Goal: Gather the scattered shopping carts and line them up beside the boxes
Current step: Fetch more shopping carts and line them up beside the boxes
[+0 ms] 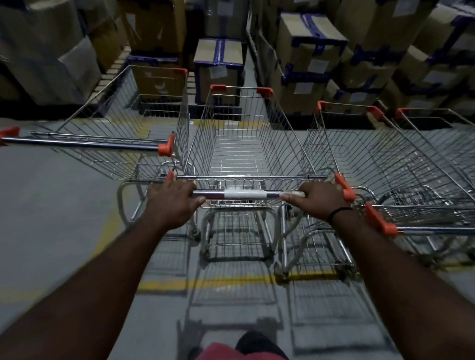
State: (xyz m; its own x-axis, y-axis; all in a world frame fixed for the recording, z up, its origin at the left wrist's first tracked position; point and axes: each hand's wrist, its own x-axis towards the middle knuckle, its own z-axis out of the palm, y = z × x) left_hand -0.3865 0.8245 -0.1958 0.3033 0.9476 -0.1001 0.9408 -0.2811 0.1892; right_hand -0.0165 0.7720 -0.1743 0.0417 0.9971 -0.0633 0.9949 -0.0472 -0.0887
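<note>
We gripped the handle [244,194] of the middle cart [249,142] at frame centre with both hands: the left hand [172,201] wrapped around its left end, the right hand [319,199] clenched around its right end, the two well apart. The cart stood between a left cart [117,135], just beside it, and a right cart [383,165], whose orange corner [380,223] lay near our right wrist; a fourth cart [453,136] showed at the right edge. All faced the boxes [308,62] across the upper frame. We judged the empty wire cart stiff and light, rolling easily on the smooth floor [50,211], best held at the bar's ends for steering; its wheels might swivel and clip the neighbours.
</note>
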